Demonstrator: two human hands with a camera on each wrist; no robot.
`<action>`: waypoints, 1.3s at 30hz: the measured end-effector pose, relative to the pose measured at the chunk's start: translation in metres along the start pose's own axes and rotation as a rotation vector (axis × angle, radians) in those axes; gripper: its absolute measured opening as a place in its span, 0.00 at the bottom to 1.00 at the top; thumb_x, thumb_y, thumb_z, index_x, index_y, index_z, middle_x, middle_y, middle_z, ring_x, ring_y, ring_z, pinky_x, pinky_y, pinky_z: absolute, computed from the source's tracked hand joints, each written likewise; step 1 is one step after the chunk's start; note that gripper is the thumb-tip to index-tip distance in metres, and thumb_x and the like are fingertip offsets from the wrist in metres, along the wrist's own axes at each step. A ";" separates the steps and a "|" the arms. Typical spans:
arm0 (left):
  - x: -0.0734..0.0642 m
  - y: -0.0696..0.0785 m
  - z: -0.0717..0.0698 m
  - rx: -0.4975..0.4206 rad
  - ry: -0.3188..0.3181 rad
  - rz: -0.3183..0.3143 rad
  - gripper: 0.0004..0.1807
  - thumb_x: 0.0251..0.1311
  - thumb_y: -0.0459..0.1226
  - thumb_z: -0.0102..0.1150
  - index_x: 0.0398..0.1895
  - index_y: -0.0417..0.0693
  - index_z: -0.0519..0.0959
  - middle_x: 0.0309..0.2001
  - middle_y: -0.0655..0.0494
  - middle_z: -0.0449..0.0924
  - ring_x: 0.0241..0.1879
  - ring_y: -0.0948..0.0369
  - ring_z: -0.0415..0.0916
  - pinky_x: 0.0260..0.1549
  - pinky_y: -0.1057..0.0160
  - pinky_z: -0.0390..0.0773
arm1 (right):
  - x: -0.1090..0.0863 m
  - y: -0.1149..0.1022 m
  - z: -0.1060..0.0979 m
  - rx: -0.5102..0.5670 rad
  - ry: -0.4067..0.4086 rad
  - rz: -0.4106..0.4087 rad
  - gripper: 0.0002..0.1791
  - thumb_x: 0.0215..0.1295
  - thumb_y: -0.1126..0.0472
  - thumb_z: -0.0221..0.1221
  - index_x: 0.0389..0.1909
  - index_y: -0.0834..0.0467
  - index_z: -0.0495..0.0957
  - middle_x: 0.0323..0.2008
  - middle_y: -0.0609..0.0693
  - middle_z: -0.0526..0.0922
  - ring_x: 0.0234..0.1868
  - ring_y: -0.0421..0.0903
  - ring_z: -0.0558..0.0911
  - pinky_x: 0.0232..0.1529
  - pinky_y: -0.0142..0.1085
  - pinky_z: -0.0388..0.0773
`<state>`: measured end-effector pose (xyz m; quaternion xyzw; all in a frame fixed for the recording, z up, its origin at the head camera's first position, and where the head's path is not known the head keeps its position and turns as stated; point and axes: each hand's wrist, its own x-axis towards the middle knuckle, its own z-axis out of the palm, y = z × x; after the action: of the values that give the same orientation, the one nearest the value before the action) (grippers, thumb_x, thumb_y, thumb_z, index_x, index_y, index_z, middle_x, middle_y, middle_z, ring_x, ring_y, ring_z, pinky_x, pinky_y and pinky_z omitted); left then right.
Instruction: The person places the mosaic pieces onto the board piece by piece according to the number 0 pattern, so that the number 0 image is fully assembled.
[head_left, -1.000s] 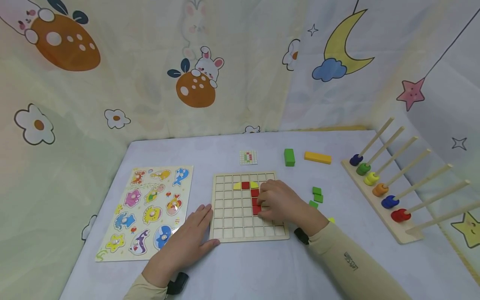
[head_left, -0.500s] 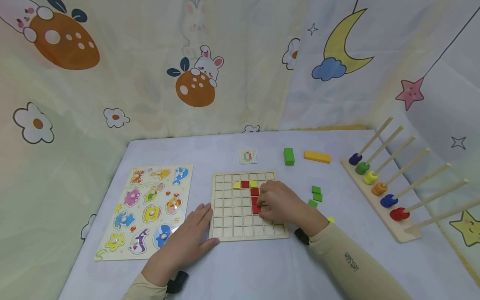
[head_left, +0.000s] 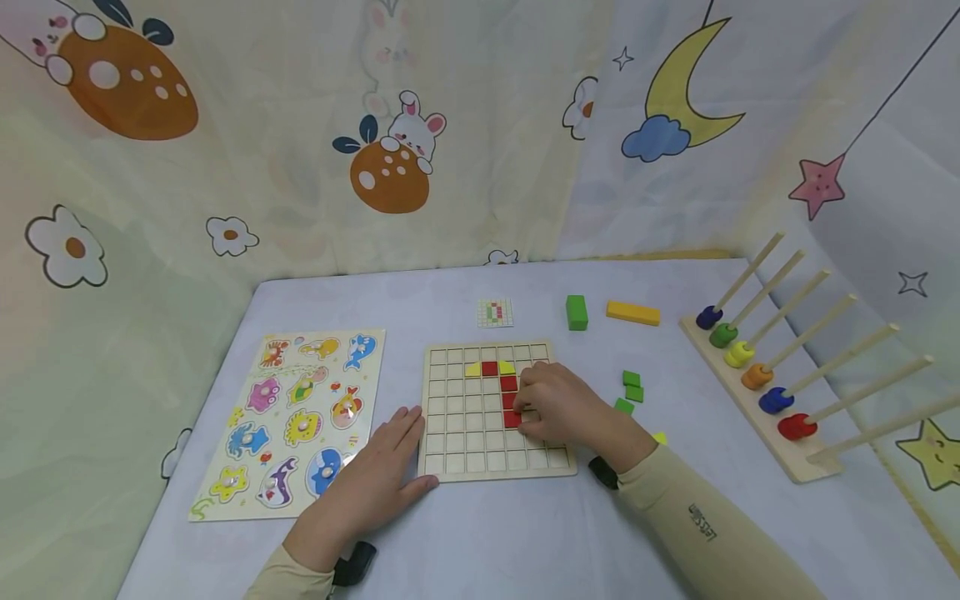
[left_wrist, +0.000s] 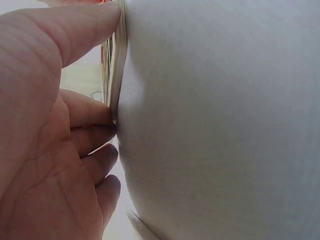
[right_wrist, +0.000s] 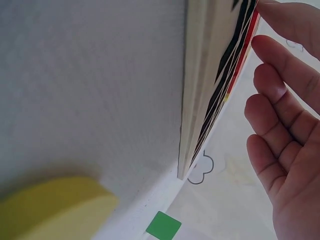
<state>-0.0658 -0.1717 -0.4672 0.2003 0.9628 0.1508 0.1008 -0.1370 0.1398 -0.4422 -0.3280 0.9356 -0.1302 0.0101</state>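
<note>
A wooden grid board (head_left: 465, 450) lies mid-table, with a column of red square tiles (head_left: 509, 382) topped by a short row of one red and two yellow tiles (head_left: 473, 369). My right hand (head_left: 566, 408) bends over the board's right half. Its thumb and index fingertips pinch the lowest red tile (head_left: 512, 420), and the hand hides the squares beneath it. My left hand (head_left: 378, 467) lies with fingers extended along the board's left edge, its thumb at the front corner. In the left wrist view the fingertips (left_wrist: 111, 116) touch the board's side.
Left of the board lies a sea-animal knob puzzle (head_left: 283, 450). Behind it are a small pattern card (head_left: 495, 312), a green block (head_left: 577, 312) and a yellow-orange bar (head_left: 633, 313). Loose green tiles (head_left: 634, 393) and a yellow piece (head_left: 660, 437) lie right, before a peg stand (head_left: 750, 417).
Both hands hold their places on the board and the tiles stay put. Only the head view has shifted slightly.
</note>
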 end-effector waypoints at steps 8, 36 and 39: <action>-0.001 0.002 -0.001 0.010 0.023 0.019 0.51 0.66 0.58 0.67 0.83 0.44 0.57 0.85 0.50 0.53 0.84 0.49 0.50 0.80 0.45 0.61 | -0.001 0.002 0.000 -0.010 0.008 -0.002 0.06 0.53 0.58 0.75 0.34 0.51 0.92 0.30 0.41 0.81 0.34 0.39 0.70 0.40 0.35 0.72; 0.002 -0.002 0.002 0.002 -0.001 0.028 0.51 0.67 0.57 0.66 0.83 0.42 0.55 0.85 0.49 0.50 0.85 0.48 0.47 0.81 0.45 0.59 | -0.084 0.061 -0.037 -0.039 0.050 0.285 0.11 0.56 0.53 0.78 0.38 0.51 0.92 0.35 0.42 0.82 0.40 0.42 0.76 0.42 0.39 0.74; 0.002 -0.002 0.002 0.009 -0.013 0.013 0.52 0.67 0.58 0.66 0.84 0.44 0.54 0.86 0.51 0.49 0.85 0.49 0.46 0.81 0.45 0.59 | -0.094 0.067 -0.035 -0.053 0.051 0.304 0.11 0.55 0.52 0.78 0.37 0.50 0.92 0.34 0.42 0.82 0.38 0.42 0.74 0.40 0.38 0.73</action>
<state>-0.0675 -0.1723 -0.4694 0.2077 0.9615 0.1459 0.1053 -0.1077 0.2562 -0.4316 -0.1792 0.9775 -0.1109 -0.0026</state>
